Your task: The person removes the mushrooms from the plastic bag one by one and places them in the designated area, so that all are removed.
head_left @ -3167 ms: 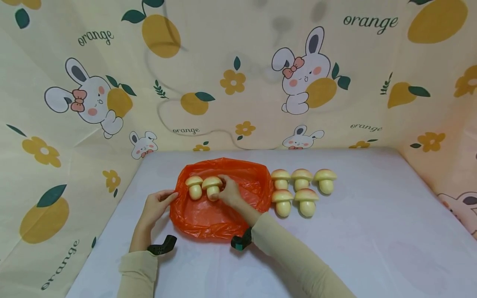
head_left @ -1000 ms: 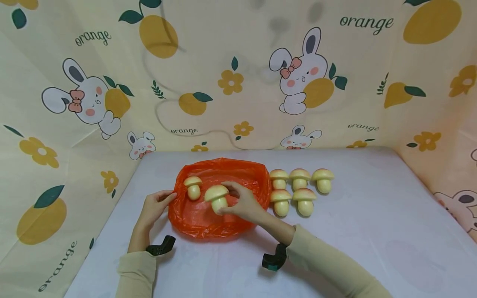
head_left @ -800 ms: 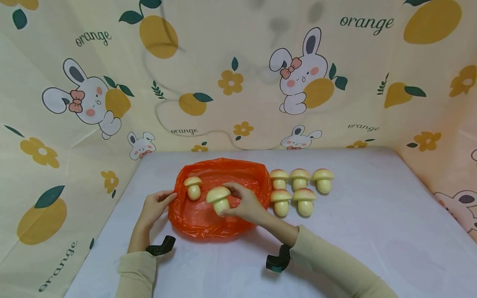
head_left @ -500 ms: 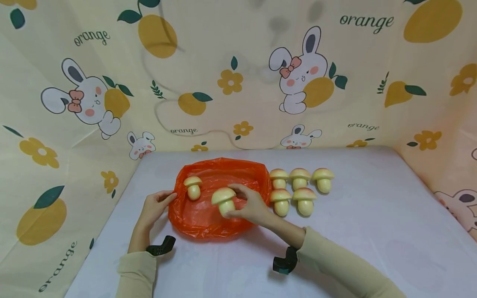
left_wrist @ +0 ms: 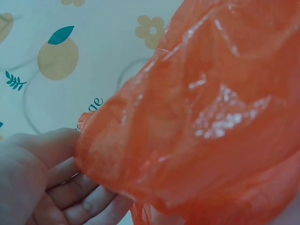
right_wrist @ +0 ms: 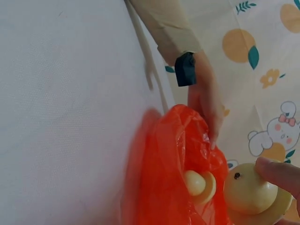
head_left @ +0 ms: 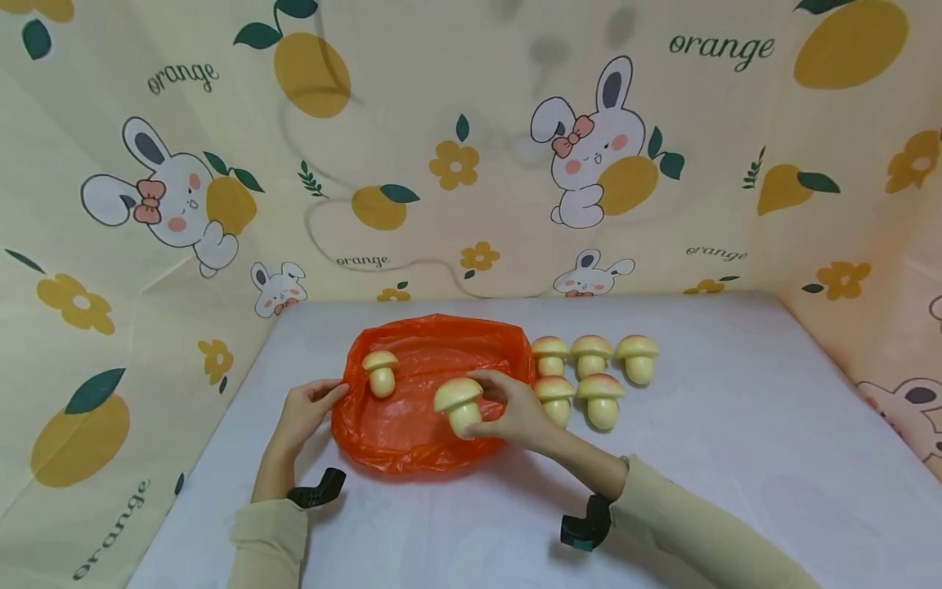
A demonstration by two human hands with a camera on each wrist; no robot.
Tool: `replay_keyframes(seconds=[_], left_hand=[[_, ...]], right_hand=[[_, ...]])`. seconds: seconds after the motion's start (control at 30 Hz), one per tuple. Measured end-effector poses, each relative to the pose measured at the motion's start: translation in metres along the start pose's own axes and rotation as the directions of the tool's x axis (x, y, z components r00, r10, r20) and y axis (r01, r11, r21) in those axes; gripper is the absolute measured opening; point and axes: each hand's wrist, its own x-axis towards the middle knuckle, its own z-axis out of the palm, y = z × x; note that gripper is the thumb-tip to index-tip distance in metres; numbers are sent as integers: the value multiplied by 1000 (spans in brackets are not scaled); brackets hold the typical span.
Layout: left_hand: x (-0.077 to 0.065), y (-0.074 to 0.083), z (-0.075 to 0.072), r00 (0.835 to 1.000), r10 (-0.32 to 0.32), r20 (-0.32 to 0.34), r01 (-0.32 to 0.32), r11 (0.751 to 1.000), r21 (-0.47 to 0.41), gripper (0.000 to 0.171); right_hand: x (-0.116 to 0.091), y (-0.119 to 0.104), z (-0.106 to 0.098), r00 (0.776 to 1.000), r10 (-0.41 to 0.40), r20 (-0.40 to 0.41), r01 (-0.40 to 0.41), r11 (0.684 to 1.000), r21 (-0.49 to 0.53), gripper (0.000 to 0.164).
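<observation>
My right hand [head_left: 519,413] pinches a toy mushroom [head_left: 459,401] with a pale yellow cap between thumb and fingers, holding it over the right part of an open red plastic bag [head_left: 412,462]. In the right wrist view the stem end of that mushroom [right_wrist: 251,190] faces the camera. Another mushroom [head_left: 381,376] lies in the bag near its left side. At the left rim, my left hand [head_left: 305,413] pinches the bag's edge; the left wrist view shows the thumb and fingers around the crumpled plastic [left_wrist: 187,131].
Right of the bag, several more mushrooms [head_left: 602,402] lie in two rows on the white table [head_left: 736,458], the nearest against the bag's rim. A patterned cloth [head_left: 471,90] with rabbits and oranges hangs behind and at the sides.
My right hand has lifted the second mushroom from beside the first one in the bag and carried it rightward and nearer to me. My left hand stays at the rim.
</observation>
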Motion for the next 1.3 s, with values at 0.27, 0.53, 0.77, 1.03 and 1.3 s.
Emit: replay_keyframes(seconds=[0.27,0.53,0.77,1.03,1.3], left_hand=[[1,0,-1,1000,-12,3,12,1000,9,47],[-1,0,-1,1000,-6,-2,6,1000,3,47],[-2,0,-1,1000,-2,-7,2,1000,5,47],[0,0,0,1000,-1,-4,1,1000,-14,47],[-1,1,0,1000,-2,-1,1,1000,-12,47]], right_hand=[[-7,-1,-10,1000,2,3,-2,1000,9,71],[-13,-1,-18,999,40,-23,-39,999,18,70],[-18,0,-26,999,25,-32,-26,1000,-15,70],[-28,6,-34,999,33,-32,-34,999,-22,71],[-40,11,-37,997,69,-28,-70,998,-6,72]])
